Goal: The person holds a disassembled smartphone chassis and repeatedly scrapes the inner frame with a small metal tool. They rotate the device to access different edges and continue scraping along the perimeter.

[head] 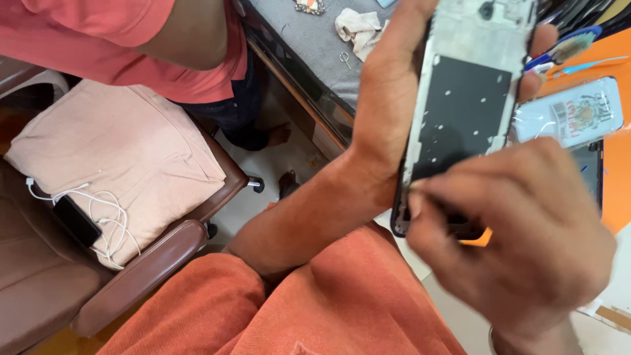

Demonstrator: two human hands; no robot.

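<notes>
My left hand (384, 98) holds an opened phone frame (463, 98) upright, its inner metal side with a black patch facing me. My right hand (519, 243) is closed against the frame's lower left edge, thumb and fingers pinched there; whether a small tool sits between them I cannot tell. The bottom of the frame is hidden behind my right hand. My lap in orange cloth (309, 302) lies below both hands.
A person in a pink shirt (131, 39) stands at upper left. A brown chair (131, 276) holds a pink cushion (125, 158), a black phone (75, 220) and a white cable. A grey work mat (309, 46) carries a crumpled cloth (358, 29). A clear phone case (572, 115) lies on an orange surface.
</notes>
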